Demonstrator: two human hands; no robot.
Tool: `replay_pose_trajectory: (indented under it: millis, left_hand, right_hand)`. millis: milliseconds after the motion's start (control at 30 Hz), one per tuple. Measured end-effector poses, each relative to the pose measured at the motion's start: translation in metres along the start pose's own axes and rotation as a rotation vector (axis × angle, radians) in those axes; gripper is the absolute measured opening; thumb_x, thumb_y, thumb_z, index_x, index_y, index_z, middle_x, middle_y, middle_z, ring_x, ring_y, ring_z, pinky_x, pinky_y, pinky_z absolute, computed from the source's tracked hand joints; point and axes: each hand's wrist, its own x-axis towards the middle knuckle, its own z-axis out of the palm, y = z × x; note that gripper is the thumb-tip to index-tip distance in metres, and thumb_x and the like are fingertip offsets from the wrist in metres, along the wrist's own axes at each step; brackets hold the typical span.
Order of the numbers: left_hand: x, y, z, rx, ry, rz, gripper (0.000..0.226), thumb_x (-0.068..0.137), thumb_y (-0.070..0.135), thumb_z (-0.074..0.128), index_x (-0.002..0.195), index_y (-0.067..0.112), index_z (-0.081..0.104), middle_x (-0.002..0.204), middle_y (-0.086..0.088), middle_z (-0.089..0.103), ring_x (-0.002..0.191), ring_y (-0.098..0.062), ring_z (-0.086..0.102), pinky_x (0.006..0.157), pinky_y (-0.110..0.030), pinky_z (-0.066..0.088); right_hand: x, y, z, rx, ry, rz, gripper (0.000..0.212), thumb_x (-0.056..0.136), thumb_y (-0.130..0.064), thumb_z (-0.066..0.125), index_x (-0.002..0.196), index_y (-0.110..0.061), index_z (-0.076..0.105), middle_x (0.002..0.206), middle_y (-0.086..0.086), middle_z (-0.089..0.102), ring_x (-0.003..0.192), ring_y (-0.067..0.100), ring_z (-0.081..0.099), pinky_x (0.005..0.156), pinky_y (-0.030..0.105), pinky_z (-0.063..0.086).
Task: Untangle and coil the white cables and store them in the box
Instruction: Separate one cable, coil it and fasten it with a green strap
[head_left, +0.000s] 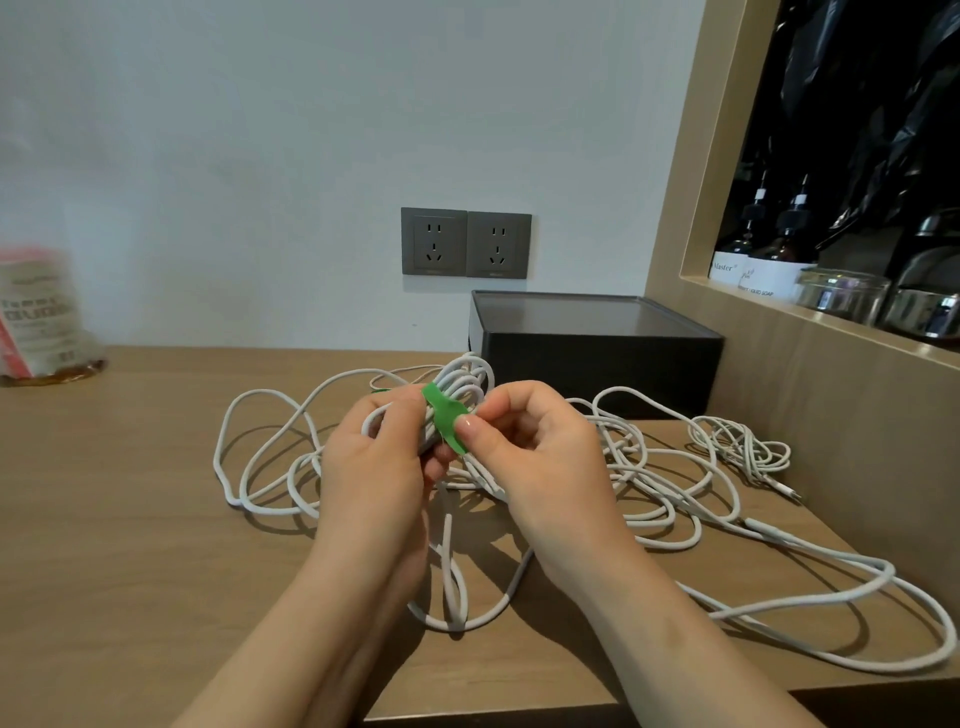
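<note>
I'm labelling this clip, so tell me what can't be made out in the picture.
Head view:
- Black box: inside hidden by its top.
- Packet, far left: blurred, cut by the frame edge, print unreadable.
- Coiled white cable: partly covered by the left hand gripping it and the right hand pinching the green strap.
- Loose white cables: overlaps hide how many there are.
- Bottle labels: too small to read.

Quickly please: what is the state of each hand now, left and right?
The left hand is closed, holding the coiled white cable.
The right hand is closed, pinching the green strap around that coil.
</note>
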Motion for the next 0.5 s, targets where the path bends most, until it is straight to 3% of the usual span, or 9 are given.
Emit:
replay_pose_trajectory:
  millis: [167, 333, 500]
  left_hand:
    - [0.0021, 0.0037, -0.0022, -0.223, -0.091, -0.201, 0.019, 0.093, 0.011, 0.045, 0.098, 0.001, 0.061, 0.068, -0.007, 0.053, 0.047, -0.007, 0.041, 0.035, -0.012, 0.033]
    - [0.0005, 0.0032, -0.0033, -0.326, -0.18, -0.251, 0.022, 0.096, 0.016, 0.044, 0.1, 0.003, 0.061, 0.069, -0.006, 0.056, 0.047, -0.007, 0.043, 0.034, -0.011, 0.034]
    - [-0.0015, 0.0041, -0.0023, -0.374, -0.216, -0.26, 0.022, 0.097, 0.018, 0.042, 0.1, 0.004, 0.059, 0.067, -0.005, 0.055, 0.046, -0.007, 0.044, 0.034, -0.012, 0.033]
  right_hand:
    - [0.0032, 0.0002, -0.0022, 0.022, -0.054, 0.025, 0.015, 0.084, -0.015, 0.067, 0.083, -0.023, 0.054, 0.074, -0.008, 0.061, 0.07, 0.001, 0.06, 0.065, 0.015, 0.051]
    - [0.006, -0.0027, -0.0047, 0.241, -0.1, 0.182, 0.029, 0.085, -0.015, 0.066, 0.111, -0.02, 0.052, 0.089, -0.002, 0.073, 0.086, 0.009, 0.069, 0.082, 0.026, 0.055]
    - [0.0062, -0.0057, -0.008, 0.128, -0.088, 0.118, 0.026, 0.086, -0.023, 0.065, 0.107, -0.03, 0.053, 0.08, -0.01, 0.069, 0.079, 0.0, 0.066, 0.064, 0.01, 0.051]
